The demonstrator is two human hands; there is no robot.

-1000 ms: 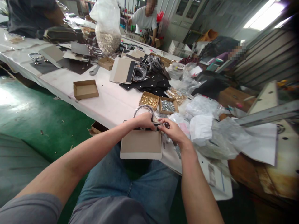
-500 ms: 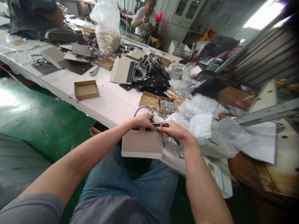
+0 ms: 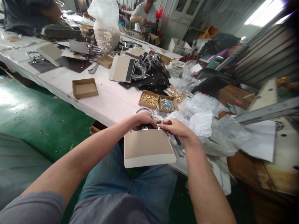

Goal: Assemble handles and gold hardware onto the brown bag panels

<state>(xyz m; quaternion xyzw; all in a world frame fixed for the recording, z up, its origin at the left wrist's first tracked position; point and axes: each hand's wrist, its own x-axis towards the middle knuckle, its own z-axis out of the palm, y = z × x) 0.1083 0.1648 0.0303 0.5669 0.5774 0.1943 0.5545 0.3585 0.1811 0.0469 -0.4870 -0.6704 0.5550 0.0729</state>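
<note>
A beige panel (image 3: 147,143) with a black strip along its top and a plastic-wrapped loop handle (image 3: 141,109) lies at the table's front edge, above my lap. My left hand (image 3: 145,119) is closed on the panel's upper edge, its fingers over the black strip. My right hand (image 3: 176,128) is closed around a dark, slim-handled tool (image 3: 177,140), which sticks out below the palm. Its thumb and forefinger meet at a small shiny metal piece (image 3: 158,127) on the strip, close to the left fingertips. A square metal fitting (image 3: 144,128) sits farther left on the strip.
Small boxes of gold studs (image 3: 149,100) and silver studs (image 3: 167,104) stand just beyond my hands. An open cardboard box (image 3: 85,88) is at left. Stacked panels (image 3: 122,68) lie farther back, plastic bags (image 3: 201,124) at right. A person (image 3: 143,15) works behind.
The panel's lower edge has swung right and towards me, showing more of its face. My hands have shifted slightly right, and the small metal piece shows more clearly.
</note>
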